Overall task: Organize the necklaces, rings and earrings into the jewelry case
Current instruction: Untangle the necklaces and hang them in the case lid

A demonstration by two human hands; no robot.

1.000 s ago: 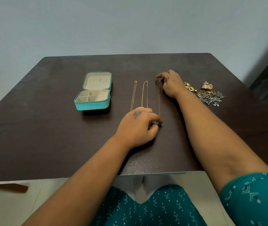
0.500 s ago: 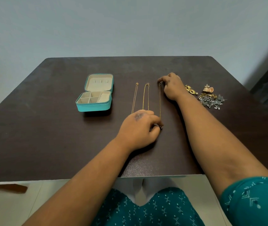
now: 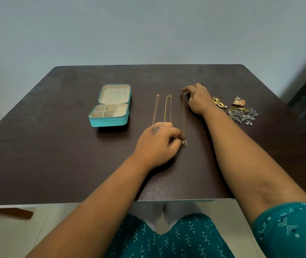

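An open teal jewelry case (image 3: pixel 109 123) with beige compartments sits left of centre on the dark table. Three gold necklaces lie straight, side by side: the left necklace (image 3: pixel 155 110), the middle necklace (image 3: pixel 167 108) and the right necklace (image 3: pixel 183 118), which ends in a small heart pendant (image 3: pixel 184 143). My left hand (image 3: pixel 157 144) is curled, its fingertips pinching the right necklace's chain just above the pendant. My right hand (image 3: pixel 198 101) rests by that chain's top end with fingers spread, the clasp lying just left of them. Earrings and rings (image 3: pixel 239 110) are heaped at the right.
The table's front edge (image 3: pixel 167 200) runs close to my lap. A grey wall stands behind the table's far edge. A gold earring (image 3: pixel 218 102) lies between my right hand and the heap.
My left fingers have drawn back a little, uncovering the heart pendant. My right hand's fingers have spread and lifted off the chain's top end. The necklace lies straight where it was.
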